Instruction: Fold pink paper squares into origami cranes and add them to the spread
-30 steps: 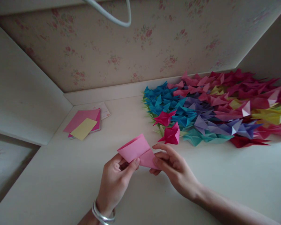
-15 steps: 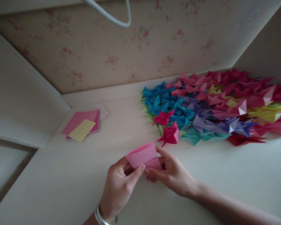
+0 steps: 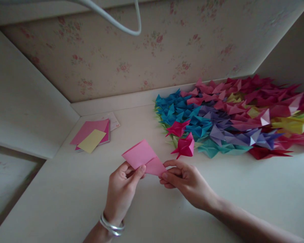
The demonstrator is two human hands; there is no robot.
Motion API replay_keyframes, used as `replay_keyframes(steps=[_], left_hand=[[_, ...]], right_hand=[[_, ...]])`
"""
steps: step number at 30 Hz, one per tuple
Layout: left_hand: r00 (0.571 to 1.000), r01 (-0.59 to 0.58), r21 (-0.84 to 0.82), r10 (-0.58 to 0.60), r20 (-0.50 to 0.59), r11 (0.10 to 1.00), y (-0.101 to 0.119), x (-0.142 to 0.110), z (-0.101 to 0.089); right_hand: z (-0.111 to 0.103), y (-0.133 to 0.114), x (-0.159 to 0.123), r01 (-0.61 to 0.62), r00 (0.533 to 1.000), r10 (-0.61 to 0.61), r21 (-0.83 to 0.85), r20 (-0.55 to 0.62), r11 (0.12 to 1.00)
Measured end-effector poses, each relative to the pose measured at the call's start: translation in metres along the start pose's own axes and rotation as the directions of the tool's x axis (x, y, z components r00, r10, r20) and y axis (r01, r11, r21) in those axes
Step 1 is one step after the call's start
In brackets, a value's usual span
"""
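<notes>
A folded sheet of pink origami paper (image 3: 142, 156) is held above the desk between my two hands. My left hand (image 3: 125, 185) pinches its lower left side, thumb on top and fingers beneath. At the paper's lower right corner, my right hand (image 3: 183, 180) grips the tip between thumb and fingers. A crease line crosses the paper's front, with one layer overlapping another. Just beyond my right hand lie two dark pink origami cranes, a nearer one (image 3: 184, 145) and a farther one (image 3: 177, 128).
Many folded paper cranes in several colours (image 3: 218, 114) fill the back right of the white desk (image 3: 66, 195). At the back left lies a paper stack with a yellow sheet (image 3: 92, 141) on top. A white cable (image 3: 116, 23) hangs in front of the flowered wall.
My left hand has moved left, and the pink paper has turned and shows more of its surface. My right hand now grips its lower right corner, farther from the left hand.
</notes>
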State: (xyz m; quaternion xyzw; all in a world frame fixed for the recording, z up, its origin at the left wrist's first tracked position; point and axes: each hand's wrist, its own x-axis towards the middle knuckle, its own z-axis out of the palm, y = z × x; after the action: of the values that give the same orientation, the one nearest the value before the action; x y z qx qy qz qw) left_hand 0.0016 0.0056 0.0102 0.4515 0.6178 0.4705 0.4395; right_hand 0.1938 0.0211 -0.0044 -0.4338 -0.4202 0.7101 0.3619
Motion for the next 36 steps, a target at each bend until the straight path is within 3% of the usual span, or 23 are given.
replay_keyframes(steps=[5, 7, 11, 14, 17, 20, 24, 27, 29, 32, 34, 36], left_hand=[[0.992, 0.025, 0.061, -0.033, 0.123, 0.998, -0.003, 0.002, -0.003], [0.984, 0.056, 0.044, -0.063, 0.164, 0.997, -0.003, 0.003, -0.005], [0.982, 0.115, -0.033, -0.109, 0.154, 0.993, -0.003, 0.004, -0.006], [0.993, 0.03, -0.007, -0.029, 0.117, 1.0, -0.004, 0.003, -0.011], [0.974, -0.145, 0.088, 0.127, 0.188, 0.985, -0.005, 0.001, -0.015], [0.95, -0.22, 0.146, 0.178, 0.256, 0.965, -0.007, -0.002, -0.014], [0.952, -0.209, 0.179, 0.158, 0.263, 0.961, -0.009, -0.005, -0.006], [0.951, -0.208, 0.155, 0.162, 0.265, 0.966, -0.007, -0.009, -0.002], [0.953, -0.188, 0.105, 0.156, 0.258, 0.977, -0.006, -0.011, -0.001], [0.971, -0.118, -0.087, 0.134, 0.199, 0.989, -0.008, -0.012, -0.003], [0.984, -0.082, -0.245, 0.118, 0.134, 0.966, -0.01, -0.012, -0.004], [0.995, -0.079, -0.293, 0.094, 0.039, 0.953, -0.01, -0.012, -0.004]], right_hand=[[-0.003, 0.002, -0.002, 0.071, 0.997, -0.07, -0.049, 0.017, 0.996], [-0.005, 0.004, -0.002, 0.144, 0.99, -0.144, -0.143, 0.011, 0.979], [-0.009, 0.009, -0.005, 0.318, 0.938, -0.344, -0.466, 0.031, 0.826], [-0.01, 0.014, -0.009, 0.469, 0.835, -0.543, -0.636, 0.092, 0.613], [-0.011, 0.017, -0.013, 0.546, 0.705, -0.677, -0.77, 0.211, 0.329], [-0.011, 0.016, -0.016, 0.603, 0.571, -0.74, -0.793, 0.357, 0.083], [-0.008, 0.009, -0.017, 0.648, 0.456, -0.755, -0.758, 0.471, -0.082], [-0.006, 0.006, -0.014, 0.663, 0.396, -0.786, -0.74, 0.474, -0.112], [-0.006, 0.004, -0.012, 0.668, 0.391, -0.794, -0.737, 0.465, -0.103], [-0.008, 0.004, -0.009, 0.702, 0.424, -0.783, -0.712, 0.454, -0.033], [-0.009, 0.004, -0.009, 0.722, 0.465, -0.78, -0.689, 0.419, 0.06], [-0.008, 0.005, -0.009, 0.725, 0.508, -0.777, -0.671, 0.372, 0.153]])
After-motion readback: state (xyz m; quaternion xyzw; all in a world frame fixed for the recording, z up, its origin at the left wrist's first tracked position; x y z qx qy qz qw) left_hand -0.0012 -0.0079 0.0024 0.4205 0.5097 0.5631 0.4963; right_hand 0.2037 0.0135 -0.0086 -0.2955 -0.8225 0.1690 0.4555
